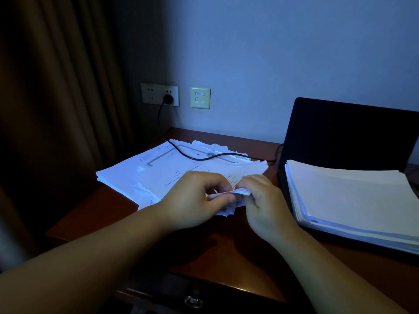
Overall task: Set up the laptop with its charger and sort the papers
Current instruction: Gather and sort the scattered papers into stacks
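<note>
Both forearms reach forward over the desk [222,252], wrists close together. Left hand [195,200] and right hand [263,200] meet at the near corner of the loose papers [158,168], fingers [221,199] curled and pinching a few lifted sheets between them. The cable [204,157] crosses these papers from the wall socket [159,94] to the open laptop [347,132], whose keyboard carries a neat stack [349,196].

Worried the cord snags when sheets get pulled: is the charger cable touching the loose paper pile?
Touching: the head view shows the charger cable lying across the loose paper pile.
</note>
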A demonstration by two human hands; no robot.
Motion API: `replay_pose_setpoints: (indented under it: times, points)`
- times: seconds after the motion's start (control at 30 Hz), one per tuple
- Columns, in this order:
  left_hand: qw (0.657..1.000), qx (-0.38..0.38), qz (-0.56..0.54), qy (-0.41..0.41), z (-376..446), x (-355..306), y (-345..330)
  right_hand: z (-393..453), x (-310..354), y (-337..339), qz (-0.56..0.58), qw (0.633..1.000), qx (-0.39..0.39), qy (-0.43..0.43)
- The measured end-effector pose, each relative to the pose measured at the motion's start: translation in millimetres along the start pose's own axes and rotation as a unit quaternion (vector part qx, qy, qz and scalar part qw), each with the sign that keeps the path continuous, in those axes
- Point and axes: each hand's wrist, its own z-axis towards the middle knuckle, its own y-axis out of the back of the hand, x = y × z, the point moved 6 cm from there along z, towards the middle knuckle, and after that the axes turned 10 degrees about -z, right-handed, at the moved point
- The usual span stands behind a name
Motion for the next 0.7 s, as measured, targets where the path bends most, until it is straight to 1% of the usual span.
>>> replay_pose_setpoints:
  times: [0.1,0.13,0.2,0.27,0.33,0.4,0.47,0.53,0.57,0.6,0.67,0.7]
  points:
    - [0.99,0.068,-0.115,0.034,7,-17,-6,-4,-7,17,0.049,0.996,-0.065,-0.024]
    - [0.987,0.079,-0.132,0.045,9,-21,-7,-5,-11,23,0.072,0.992,-0.095,-0.04]
    - [0.986,0.087,-0.13,0.059,13,-24,-6,-9,-25,31,0.137,0.976,-0.142,-0.093]
    - [0.976,0.074,-0.174,0.11,17,-19,-2,-11,-34,37,0.212,0.956,-0.159,-0.126]
    - [0.966,0.033,-0.2,0.162,23,-9,3,-12,-37,43,0.279,0.938,-0.159,-0.129]
    - [0.977,-0.026,-0.118,0.178,31,4,14,-12,-41,52,0.328,0.918,-0.172,-0.14]
    - [0.976,-0.077,-0.037,0.201,34,18,24,-12,-49,59,0.379,0.883,-0.203,-0.188]
    - [0.969,-0.079,-0.017,0.233,33,32,27,-14,-55,64,0.441,0.832,-0.232,-0.243]
    - [0.964,-0.069,-0.026,0.257,32,38,27,-15,-54,66,0.472,0.808,-0.237,-0.262]
    - [0.955,-0.063,-0.057,0.284,29,43,26,-15,-52,66,0.505,0.785,-0.234,-0.273]
    - [0.931,-0.052,-0.134,0.337,23,50,21,-13,-43,69,0.556,0.75,-0.21,-0.289]
    - [0.921,-0.047,-0.152,0.356,21,52,19,-13,-39,71,0.583,0.73,-0.204,-0.293]
